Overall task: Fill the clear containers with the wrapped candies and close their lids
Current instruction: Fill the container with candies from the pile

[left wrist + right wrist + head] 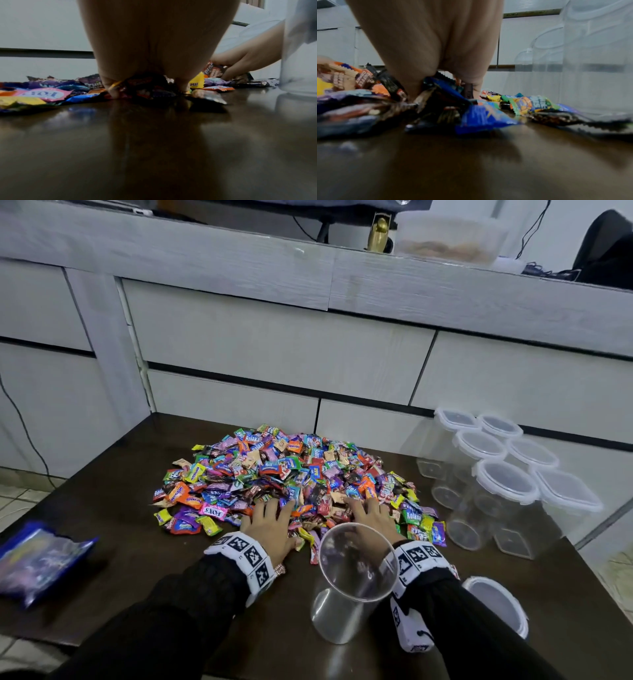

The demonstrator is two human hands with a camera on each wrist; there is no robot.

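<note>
Countless bright wrapped candies (287, 474), heaped.

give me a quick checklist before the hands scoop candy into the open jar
1. Open jar upright, lid off: ok.
2. Jar empty: ok, no candy seen inside.
3. Left hand on the candy pile: ok, fingers curled into wrappers.
4. Right hand on the pile: ok.
5. Loose lid within reach beside the jar: ok.
6. How much candy each hand holds: cannot tell.
</note>
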